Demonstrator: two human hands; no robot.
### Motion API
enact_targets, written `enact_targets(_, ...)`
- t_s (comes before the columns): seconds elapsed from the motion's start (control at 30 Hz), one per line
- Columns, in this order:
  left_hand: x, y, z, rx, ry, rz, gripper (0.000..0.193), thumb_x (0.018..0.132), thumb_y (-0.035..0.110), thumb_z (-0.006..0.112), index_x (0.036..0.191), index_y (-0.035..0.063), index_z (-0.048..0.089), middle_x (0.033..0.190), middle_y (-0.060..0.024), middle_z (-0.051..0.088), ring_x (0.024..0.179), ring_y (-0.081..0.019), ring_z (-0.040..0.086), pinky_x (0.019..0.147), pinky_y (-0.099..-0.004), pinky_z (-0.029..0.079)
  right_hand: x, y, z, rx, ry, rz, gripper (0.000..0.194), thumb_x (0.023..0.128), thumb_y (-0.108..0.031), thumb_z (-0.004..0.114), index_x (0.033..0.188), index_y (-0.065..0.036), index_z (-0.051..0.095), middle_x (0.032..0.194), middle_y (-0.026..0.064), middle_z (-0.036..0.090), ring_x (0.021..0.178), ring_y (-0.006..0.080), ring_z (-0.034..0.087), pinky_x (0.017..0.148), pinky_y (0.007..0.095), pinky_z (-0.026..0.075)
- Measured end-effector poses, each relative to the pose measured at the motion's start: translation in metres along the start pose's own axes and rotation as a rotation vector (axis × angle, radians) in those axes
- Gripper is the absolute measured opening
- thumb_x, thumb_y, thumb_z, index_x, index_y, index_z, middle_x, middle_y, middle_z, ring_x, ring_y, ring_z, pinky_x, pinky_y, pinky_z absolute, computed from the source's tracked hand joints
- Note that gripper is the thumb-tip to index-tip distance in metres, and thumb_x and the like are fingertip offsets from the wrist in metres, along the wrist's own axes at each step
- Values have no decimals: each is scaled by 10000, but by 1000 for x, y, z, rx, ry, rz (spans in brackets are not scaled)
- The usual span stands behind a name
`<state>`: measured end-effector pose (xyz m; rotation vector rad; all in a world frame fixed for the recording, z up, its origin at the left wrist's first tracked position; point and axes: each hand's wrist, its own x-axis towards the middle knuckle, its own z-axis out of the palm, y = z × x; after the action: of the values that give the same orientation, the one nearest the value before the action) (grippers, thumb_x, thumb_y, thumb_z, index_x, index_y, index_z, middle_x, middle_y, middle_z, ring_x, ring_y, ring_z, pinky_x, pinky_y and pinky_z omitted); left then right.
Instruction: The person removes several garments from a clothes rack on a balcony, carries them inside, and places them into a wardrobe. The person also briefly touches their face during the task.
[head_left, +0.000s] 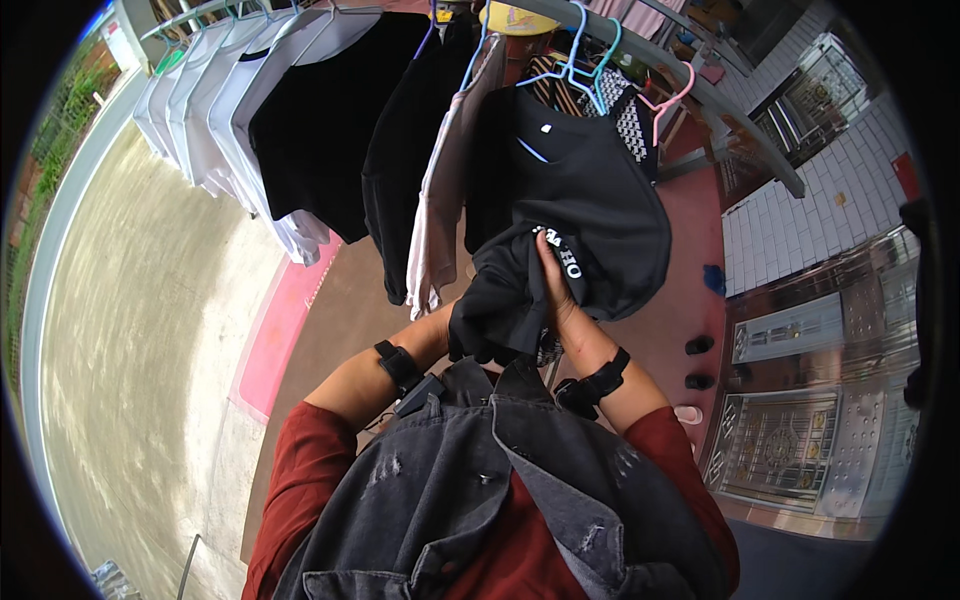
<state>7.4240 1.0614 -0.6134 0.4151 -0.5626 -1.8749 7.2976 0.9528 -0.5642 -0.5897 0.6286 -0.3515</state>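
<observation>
A black garment with white lettering (600, 202) hangs from a light blue plastic hanger (574, 67) on a metal rail, its lower part gathered up between my hands. My right hand (553, 277) lies against the bunched cloth, thumb up beside the lettering, its other fingers hidden by fabric. My left hand is under or inside the black folds and cannot be seen; only its wrist shows at their left edge. To the left hang a pale pink garment (442, 187), black garments (322, 112) and several white shirts (225, 97). A pink hanger (667, 101) is at the right.
The metal rail (750, 142) runs across the top right. Pairs of dark slippers (699, 345) lie on the floor near an ornate metal door (780, 442). A pink mat (277, 337) lies at the left, beside concrete ground (150, 300). A yellow hat-like item (517, 19) is behind the rail.
</observation>
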Motion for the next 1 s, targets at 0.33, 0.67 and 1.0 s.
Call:
enact_targets(0.33,15,-25,-140,1561,496,-306,446,870,191,617,1268,15,522,1170,-164,610,1042,-267,605,896,-337,483,-94,-33,-54,-1520,-281,192,441,831,-286,679,1162,-4,605,1004,154,664,895,207,638,827,340,498)
enact_targets(0.67,14,12,-102,1032,800,-174,548,873,249,625,1342,21,454,1187,-184,604,1075,-298,596,923,-338,460,-116,-135,-33,-1243,598,-910,353,873,-244,660,1121,-1,592,966,89,615,713,123,586,628,242,480)
enact_targets(1.0,57,117,47,577,389,501,489,929,287,594,1339,46,479,1303,-75,533,1183,-178,495,913,-316,424,-58,-121,-21,-1204,511,-967,280,736,-76,631,997,-2,566,846,112,612,737,248,592,691,348,471)
